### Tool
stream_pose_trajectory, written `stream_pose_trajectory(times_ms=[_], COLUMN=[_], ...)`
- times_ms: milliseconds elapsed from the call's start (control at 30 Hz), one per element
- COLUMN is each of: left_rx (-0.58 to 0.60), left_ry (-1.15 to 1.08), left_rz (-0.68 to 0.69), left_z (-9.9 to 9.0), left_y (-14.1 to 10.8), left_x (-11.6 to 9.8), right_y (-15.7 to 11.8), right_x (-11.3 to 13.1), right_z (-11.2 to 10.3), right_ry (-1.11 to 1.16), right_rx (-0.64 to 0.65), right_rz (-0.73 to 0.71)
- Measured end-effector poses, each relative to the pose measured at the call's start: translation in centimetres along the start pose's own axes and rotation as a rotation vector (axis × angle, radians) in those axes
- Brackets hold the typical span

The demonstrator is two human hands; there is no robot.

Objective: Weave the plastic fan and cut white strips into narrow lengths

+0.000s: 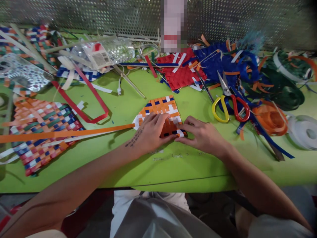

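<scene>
A small woven piece point(160, 105) of orange, white and dark blue strips lies on the green table in front of me. My left hand point(155, 130) rests across its lower left part, fingers over the weave and thumb along the near edge. At its lower right corner my right hand point(201, 134) has thumb and fingertips close together, pinching the edge. A long orange strip point(74, 133) and a white strip run left from the woven piece. The parts of the weave beneath my left hand are hidden.
Scissors point(226, 91) with yellow and red handles lie right of the weave. Farther right are an orange strip roll point(269, 119) and a white roll point(305, 132). A larger woven piece point(47, 122) lies left. Red point(177, 77) and blue weaving point(213, 59) sit behind, beside a plastic bag.
</scene>
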State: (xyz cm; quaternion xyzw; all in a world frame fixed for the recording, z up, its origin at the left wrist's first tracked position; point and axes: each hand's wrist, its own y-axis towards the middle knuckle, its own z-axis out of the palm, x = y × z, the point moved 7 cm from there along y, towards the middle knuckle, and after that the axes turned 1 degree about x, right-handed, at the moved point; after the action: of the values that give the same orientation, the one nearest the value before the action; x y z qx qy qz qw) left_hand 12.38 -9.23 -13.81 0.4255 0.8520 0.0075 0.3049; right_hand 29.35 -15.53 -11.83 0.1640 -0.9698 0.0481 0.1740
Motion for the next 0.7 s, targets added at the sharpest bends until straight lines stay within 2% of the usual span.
stream_pose_trajectory(times_ms=[200, 433, 600, 700], left_rx=[0.0, -0.03, -0.056, -0.063], left_ry=[0.024, 0.03, 0.016, 0.005], left_rz=[0.016, 0.038, 0.043, 0.035], left_z=[0.0, -0.1, 0.0, 0.1], left_y=[0.0, 0.0, -0.1, -0.1], left_x=[-0.1, -0.2, -0.1, 0.1], right_y=[-0.3, -0.4, -0.8, -0.9], right_x=[0.6, 0.7, 2.6, 3.3], right_z=[0.2, -0.3, 0.2, 0.6], right_ry=[-0.168, -0.118, -0.368, -0.453], right_rx=[-0.047, -0.089, -0.209, -0.247], right_rz=[-0.034, -0.129, -0.225, -0.229])
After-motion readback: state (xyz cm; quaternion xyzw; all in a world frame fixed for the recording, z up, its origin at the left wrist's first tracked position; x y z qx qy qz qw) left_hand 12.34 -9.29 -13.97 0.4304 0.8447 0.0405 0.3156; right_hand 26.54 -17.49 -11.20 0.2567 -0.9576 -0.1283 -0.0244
